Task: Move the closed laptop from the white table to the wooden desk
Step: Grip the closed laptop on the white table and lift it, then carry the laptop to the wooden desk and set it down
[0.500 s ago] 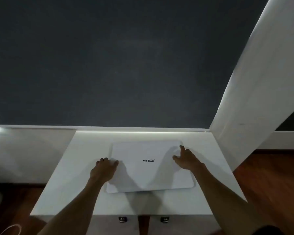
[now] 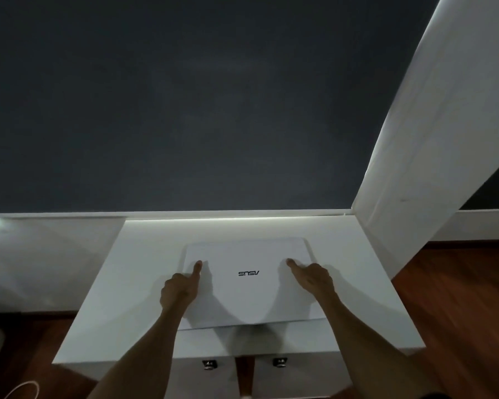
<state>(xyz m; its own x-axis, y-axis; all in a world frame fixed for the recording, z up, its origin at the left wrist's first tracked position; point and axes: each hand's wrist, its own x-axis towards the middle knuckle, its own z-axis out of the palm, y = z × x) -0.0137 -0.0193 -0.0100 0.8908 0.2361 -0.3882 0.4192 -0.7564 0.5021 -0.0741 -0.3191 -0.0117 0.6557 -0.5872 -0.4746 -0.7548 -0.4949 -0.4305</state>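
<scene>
Closed laptop (image 2: 249, 280) on the white table (image 2: 144, 283), gripped at both side edges, left hand (image 2: 180, 289) and right hand (image 2: 313, 279) thumbs on top, seemingly to lift it level.

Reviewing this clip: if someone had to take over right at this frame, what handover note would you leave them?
Left hand: gripping the closed laptop at its left edge, thumb on the lid, fingers hidden beneath.
Right hand: same grip on the right side, thumb on top.
Laptop: closed, logo facing up, over the white table; its near edge looks tipped up off the surface, though the far edge may be resting.
Done: both hands have a grip and the lift appears begun.
Left: raise it clear, carry it to the wooden desk, which is not in view, and set it down flat.
</scene>
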